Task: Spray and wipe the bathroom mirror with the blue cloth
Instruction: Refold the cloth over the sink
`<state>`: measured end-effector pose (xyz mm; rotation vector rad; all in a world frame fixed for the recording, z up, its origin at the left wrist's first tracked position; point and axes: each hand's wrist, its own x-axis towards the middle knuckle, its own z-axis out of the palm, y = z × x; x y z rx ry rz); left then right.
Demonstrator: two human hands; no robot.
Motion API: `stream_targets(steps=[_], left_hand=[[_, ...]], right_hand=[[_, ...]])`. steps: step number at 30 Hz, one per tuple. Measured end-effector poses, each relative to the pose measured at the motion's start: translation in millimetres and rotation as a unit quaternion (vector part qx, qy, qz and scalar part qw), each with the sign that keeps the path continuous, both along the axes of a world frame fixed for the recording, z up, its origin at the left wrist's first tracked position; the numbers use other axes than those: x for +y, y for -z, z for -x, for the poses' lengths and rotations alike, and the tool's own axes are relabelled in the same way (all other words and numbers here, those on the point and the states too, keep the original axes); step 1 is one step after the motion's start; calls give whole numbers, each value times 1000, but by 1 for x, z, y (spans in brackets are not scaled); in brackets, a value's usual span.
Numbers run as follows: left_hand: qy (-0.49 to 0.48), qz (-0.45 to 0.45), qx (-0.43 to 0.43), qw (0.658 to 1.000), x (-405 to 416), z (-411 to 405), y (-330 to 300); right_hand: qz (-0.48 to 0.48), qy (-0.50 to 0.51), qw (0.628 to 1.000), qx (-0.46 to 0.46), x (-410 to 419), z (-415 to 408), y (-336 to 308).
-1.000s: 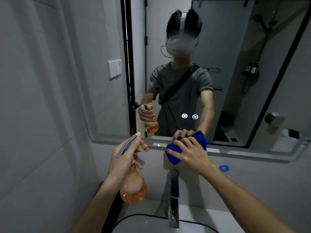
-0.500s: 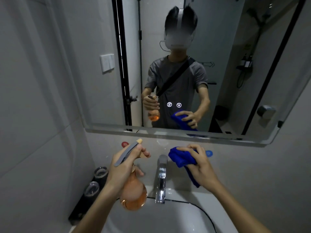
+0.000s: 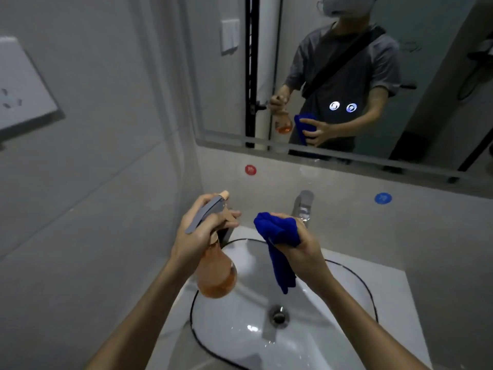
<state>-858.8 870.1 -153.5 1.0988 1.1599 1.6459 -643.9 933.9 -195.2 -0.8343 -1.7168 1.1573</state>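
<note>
The bathroom mirror [image 3: 432, 84] fills the upper right of the wall, and a person's reflection with the bottle and cloth shows in it. My left hand [image 3: 198, 233] grips an orange spray bottle [image 3: 217, 276] with a grey trigger head, held over the basin's left side. My right hand [image 3: 302, 245] is closed on the bunched blue cloth [image 3: 280, 236], whose tail hangs down over the sink. Both hands are well below the mirror's lower edge and apart from the glass.
A white sink [image 3: 314, 340] with a black rim line and a metal drain [image 3: 278, 315] lies under my hands. A chrome tap [image 3: 302, 205] stands behind the cloth. Red [image 3: 250, 170] and blue [image 3: 383, 198] round dots sit on the wall. A wall socket [image 3: 20, 86] is at the left.
My right hand has come off the mirror's lower edge and dropped over the sink with the cloth bunched up. My view has tilted down, and the spray bottle stays in my left hand.
</note>
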Motion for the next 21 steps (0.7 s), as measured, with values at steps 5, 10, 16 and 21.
stream_targets(steps=[5, 10, 16, 21], left_hand=[[-53, 13, 24, 998, -37, 40, 23], [-105, 58, 54, 991, -59, 74, 49], [-116, 102, 65, 986, -69, 98, 71], [-120, 135, 95, 979, -82, 105, 91]], right_hand=[[105, -50, 993, -16, -25, 44, 32], [150, -80, 985, -19, -40, 80, 48], [182, -82, 979, -48, -45, 120, 61], [194, -84, 975, -61, -48, 134, 72]])
